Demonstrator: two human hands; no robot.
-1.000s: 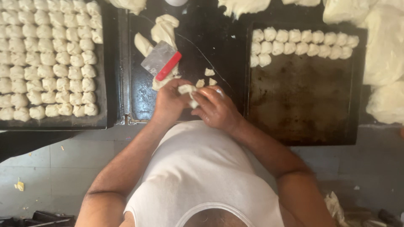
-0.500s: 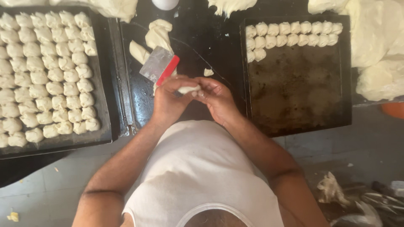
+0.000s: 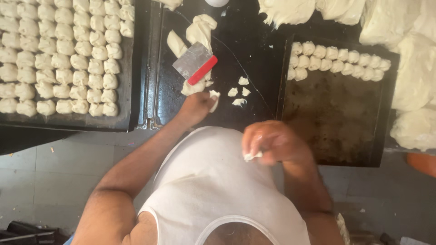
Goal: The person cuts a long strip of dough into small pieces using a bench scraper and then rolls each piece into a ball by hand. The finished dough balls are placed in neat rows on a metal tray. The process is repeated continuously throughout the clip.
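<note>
On the dark worktop [image 3: 254, 59] between baking trays, our left hand [image 3: 196, 106] pinches a dough piece [image 3: 214, 99] at eleven o'clock; right hand [image 3: 272, 143] closes around another bit [image 3: 252, 156]. Soft, sticky, light, we judge; best gripped gently by its middle.

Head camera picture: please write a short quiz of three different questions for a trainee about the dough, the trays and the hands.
1. True or false: the dark metal tray on the right is completely filled with pale dough pieces.
2. Which hand touches a small dough piece on the black work surface?
A. left hand
B. right hand
3. Fill in: the flat metal scraper has a ___ handle.

Key:
1. False; only two short rows lie along its far edge.
2. A; the right hand holds another dough bit in its fingers.
3. Red.
</note>
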